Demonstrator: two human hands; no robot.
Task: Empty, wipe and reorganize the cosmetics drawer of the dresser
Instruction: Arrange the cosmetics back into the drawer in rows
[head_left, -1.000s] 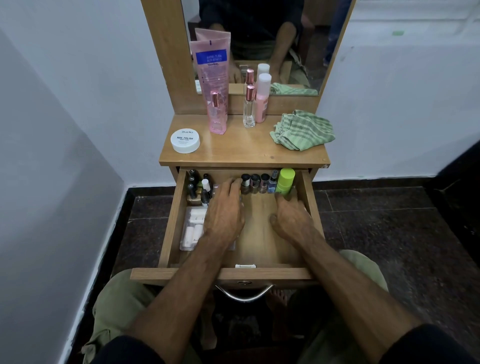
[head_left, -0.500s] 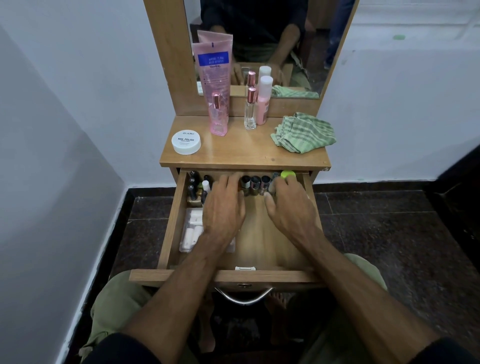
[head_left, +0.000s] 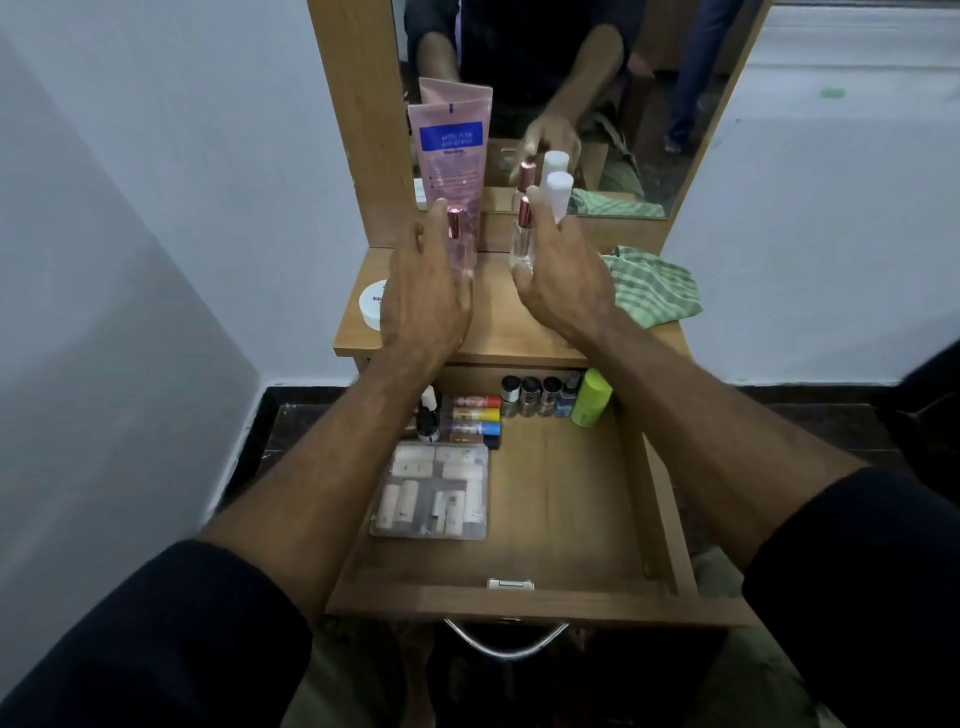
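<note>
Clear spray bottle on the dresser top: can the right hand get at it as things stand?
Probably yes. The right hand is open right beside the clear spray bottle, fingers already alongside it; nothing sits between them, and the white-capped bottle stands behind.

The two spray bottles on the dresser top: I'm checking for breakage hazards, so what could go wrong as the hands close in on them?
1. The left hand and right hand each reach a slim upright bottle, the pink bottle and the clear bottle; a nudge could tip either.
2. The pink tube leans against the mirror just behind and might topple.
3. A knocked bottle may drop into the open drawer.
</note>
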